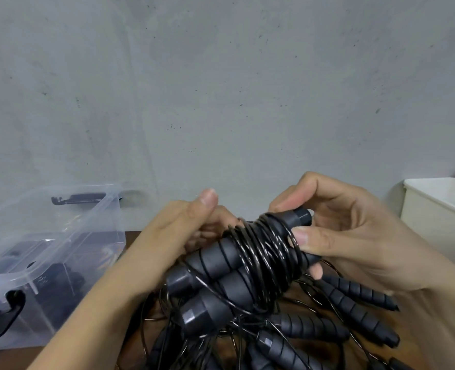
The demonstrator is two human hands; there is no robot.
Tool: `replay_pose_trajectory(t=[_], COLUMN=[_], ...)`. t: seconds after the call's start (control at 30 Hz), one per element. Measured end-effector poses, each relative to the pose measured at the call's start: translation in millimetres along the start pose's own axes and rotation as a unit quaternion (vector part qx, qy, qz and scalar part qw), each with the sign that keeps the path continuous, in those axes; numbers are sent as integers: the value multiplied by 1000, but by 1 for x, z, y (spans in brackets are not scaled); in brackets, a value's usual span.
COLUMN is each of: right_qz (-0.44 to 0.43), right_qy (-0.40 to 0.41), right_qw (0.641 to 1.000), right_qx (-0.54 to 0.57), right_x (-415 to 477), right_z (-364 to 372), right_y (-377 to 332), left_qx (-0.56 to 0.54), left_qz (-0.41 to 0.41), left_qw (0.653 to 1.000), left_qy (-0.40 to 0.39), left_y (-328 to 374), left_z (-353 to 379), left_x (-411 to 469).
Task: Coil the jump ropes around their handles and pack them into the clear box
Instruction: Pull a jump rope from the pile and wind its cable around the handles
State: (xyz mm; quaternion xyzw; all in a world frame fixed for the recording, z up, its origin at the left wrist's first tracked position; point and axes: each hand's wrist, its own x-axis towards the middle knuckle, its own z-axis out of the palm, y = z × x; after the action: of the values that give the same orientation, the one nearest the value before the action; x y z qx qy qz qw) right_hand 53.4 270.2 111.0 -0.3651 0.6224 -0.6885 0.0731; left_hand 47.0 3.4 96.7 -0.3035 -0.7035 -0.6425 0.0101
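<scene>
While clear box (106,217) at left shows dark shapes inside, likely packed ropes, task seems partway. Loose rope pile (314,327) left on surface (133,237). Left hand (183,228) grips handles (221,260); right hand (354,236) pinches wound cord (269,252). Boxing not yet done.

I note the brown surface (5,361) bears a jump-rope pile (314,327); clear box (61,236) left of it, white bin (439,209) right.

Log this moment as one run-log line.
stage: coiling | left hand: holds jump rope | right hand: grips its wound end | clear box: at left | loose ropes: piled below hands
</scene>
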Motion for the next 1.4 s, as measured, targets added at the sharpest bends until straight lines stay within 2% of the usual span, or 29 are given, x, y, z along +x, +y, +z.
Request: replay_pose_trajectory(t=[0.17, 0.23, 0.33, 0.47, 0.63, 0.77, 0.9, 1.03, 1.27, 1.4], right_qz=[-40, -62, -76, -87, -84, -56, -31, 21, 42, 24], right_qy=[63, 108, 192, 293, 347, 368, 340, 280, 103, 70], right_qw=[997, 991, 976, 952, 928, 913, 926, 936, 957, 955], right_qx=[22, 47, 68, 16, -103, -169, -162, -214, -268, -287], right_x=[4, 7, 13, 18, 16, 16, 23, 35, 87, 131], right_z=[0, 0, 7, 21, 40, 46, 52, 58, 89, 124], right_y=[4, 7, 13, 23, 34, 39, 35, 31, 22, 33], left_qx=[-173, -259, -343, -351, -277, -247, -219, -146, 26, 115], left_qz=[-54, -42, 3, 38, 40, 34, 26, 8, -21, -33], left_qw=[982, 962, 928, 912, 946, 949, 936, 935, 950, 935], left_qy=[52, 67, 144, 206, 162, 194, 274, 323, 311, 333], left_y=[-12, -15, -19, -24, -28, -24, -19, -9, 31, 52], left_z=[8, 13, 29, 43, 55, 58, 51, 22, -78, -139], left_x=[7, 13, 18, 22, 18, 18, 17, 17, -16, -36])
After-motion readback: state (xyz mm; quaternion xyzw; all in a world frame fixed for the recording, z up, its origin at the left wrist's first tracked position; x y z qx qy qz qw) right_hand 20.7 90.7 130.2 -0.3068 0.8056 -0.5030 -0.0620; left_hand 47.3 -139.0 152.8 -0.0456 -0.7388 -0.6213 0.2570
